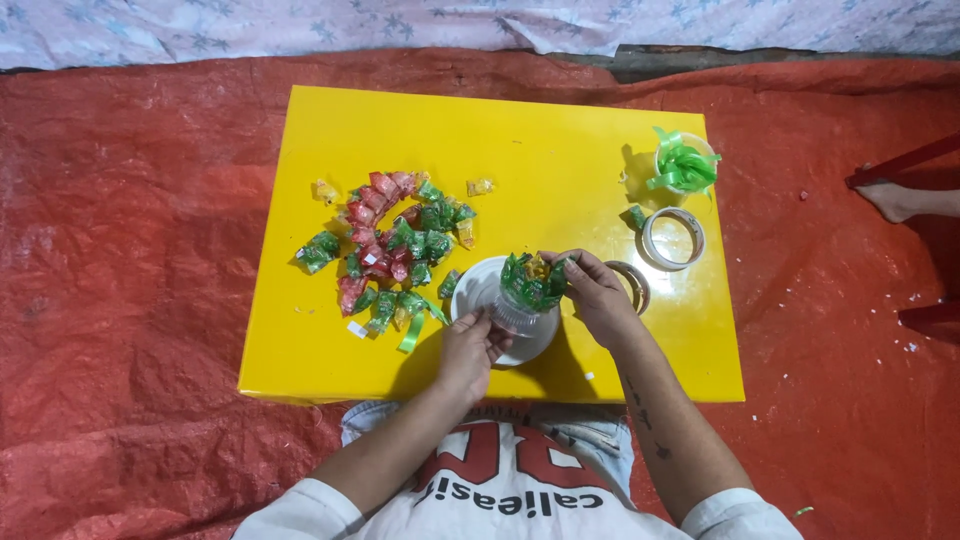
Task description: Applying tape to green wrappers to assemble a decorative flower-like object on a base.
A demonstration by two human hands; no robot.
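My left hand (468, 350) grips the base of a clear plastic cup (513, 314) lying tilted over a white plate (470, 290) on the yellow table (560, 170). The cup's rim is covered with green and yellow candy wrappers (532, 280). My right hand (595, 290) pinches those wrappers at the cup's right side. A heap of folded red and green wrappers (395, 245) lies on the table to the left of the plate.
A small cup stuffed with green ribbon strips (683, 165) stands at the table's far right. Two tape rolls (672, 238) lie beside it, one partly behind my right hand. Red tarp (120, 260) covers the floor. Another person's bare foot (890, 200) shows at the right.
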